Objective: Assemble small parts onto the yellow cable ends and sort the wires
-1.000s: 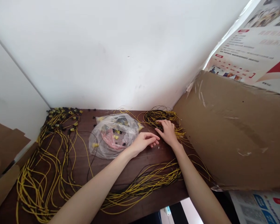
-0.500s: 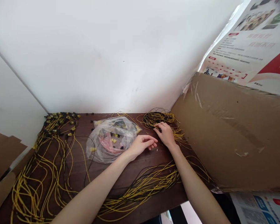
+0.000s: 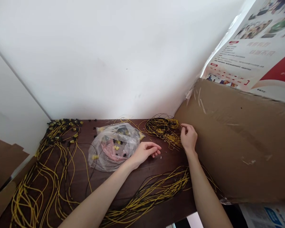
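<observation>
My left hand (image 3: 146,152) hovers over the right edge of a clear plastic bag (image 3: 97,163), its fingers loosely bent and nothing visible in them. Inside the bag lie yellow and black connector pieces and some pink plastic. My right hand (image 3: 189,136) is beside the cardboard at the right, thumb and fingertips pinched on what looks like the end of a thin wire. Just left of it lies a tangled coil of thin yellow and black wires (image 3: 159,126). The fingertips partly hide the wire end.
Yellow and black cables with connectors (image 3: 58,133) spread down the left side of the dark brown table (image 3: 123,185). Another cable bundle (image 3: 154,190) crosses the front, under my forearms. A cardboard panel (image 3: 228,142) bounds the right side, and a white wall (image 3: 109,63) the back.
My right hand has moved right, off the wire coil and over to the cardboard. My left hand has stayed nearly still. The whole view has shifted slightly.
</observation>
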The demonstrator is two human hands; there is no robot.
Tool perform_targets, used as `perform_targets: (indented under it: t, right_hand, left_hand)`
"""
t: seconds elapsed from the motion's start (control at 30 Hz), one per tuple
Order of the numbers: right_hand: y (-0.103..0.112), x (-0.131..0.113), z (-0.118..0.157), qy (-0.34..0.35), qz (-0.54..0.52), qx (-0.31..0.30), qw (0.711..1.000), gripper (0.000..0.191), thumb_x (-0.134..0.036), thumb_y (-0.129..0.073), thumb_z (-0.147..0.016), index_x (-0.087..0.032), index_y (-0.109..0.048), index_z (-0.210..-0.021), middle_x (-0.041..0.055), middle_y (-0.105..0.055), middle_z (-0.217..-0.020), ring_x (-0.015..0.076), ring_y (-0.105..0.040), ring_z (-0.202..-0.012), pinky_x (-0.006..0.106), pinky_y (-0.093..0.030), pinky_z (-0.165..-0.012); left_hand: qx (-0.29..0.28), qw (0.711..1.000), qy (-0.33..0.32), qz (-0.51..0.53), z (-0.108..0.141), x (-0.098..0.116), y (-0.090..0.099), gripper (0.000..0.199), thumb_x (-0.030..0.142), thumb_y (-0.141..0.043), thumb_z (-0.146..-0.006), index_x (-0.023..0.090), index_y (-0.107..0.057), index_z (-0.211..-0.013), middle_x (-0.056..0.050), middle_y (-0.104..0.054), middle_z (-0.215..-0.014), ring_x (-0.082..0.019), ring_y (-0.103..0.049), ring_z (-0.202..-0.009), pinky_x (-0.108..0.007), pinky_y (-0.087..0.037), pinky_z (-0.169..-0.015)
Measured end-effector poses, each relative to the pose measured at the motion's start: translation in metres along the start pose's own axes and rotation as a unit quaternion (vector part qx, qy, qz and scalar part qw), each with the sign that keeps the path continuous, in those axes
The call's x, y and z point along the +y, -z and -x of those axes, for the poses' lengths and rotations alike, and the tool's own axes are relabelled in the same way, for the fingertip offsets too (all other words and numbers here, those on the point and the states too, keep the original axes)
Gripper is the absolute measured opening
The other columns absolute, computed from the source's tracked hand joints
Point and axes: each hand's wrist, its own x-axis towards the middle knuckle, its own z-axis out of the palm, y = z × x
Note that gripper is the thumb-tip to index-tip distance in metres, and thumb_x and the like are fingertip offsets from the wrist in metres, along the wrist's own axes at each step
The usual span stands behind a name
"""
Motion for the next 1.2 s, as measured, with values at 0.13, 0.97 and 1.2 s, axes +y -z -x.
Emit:
perform_targets:
  t: [0.13, 0.97, 1.2]
  right_hand:
    - [-0.009, 0.014, 0.007, 0.011, 0.096, -0.091, 0.991, 0.038, -0.015, -0.037, -0.080, -0.014, -0.065, -0.105, 0.0138, -0.053, -0.127, 0.0244, -0.061, -0.092, 0.039, -0.047, -0.079]
    - [0.019, -0.058, 0.018, 0.048, -0.270, -0.234, 0.933, 0.018, -0.029, -0.054, -0.083, -0.018, -0.068, -0.082, 0.0067, -0.067, -0.086, 0.0187, -0.060, -0.082, 0.031, -0.046, -0.073]
    - [0.017, -0.076, 0.027, 0.074, -0.314, -0.390, 0.863, 0.017, -0.027, -0.056, -0.082, -0.018, -0.070, -0.086, 0.0073, -0.065, -0.088, 0.0168, -0.060, -0.077, 0.029, -0.048, -0.068]
  left_hand:
    - [0.002, 1.000, -0.002, -0.001, 0.002, 0.002, -0.001, 0.029, 0.035, -0.063, -0.074, 0.010, -0.067, -0.087, -0.007, -0.066, -0.076, -0.009, -0.052, -0.062, -0.022, -0.039, -0.059]
    - [0.022, 0.999, -0.013, 0.034, 0.000, 0.001, -0.003, 0.034, 0.039, -0.066, -0.072, 0.009, -0.067, -0.089, -0.006, -0.065, -0.074, -0.009, -0.052, -0.061, -0.023, -0.039, -0.060]
    - [0.071, 0.983, -0.027, 0.170, -0.004, -0.002, -0.004, 0.042, 0.049, -0.065, -0.072, 0.008, -0.066, -0.082, -0.010, -0.065, -0.082, -0.012, -0.056, -0.072, -0.025, -0.043, -0.069]
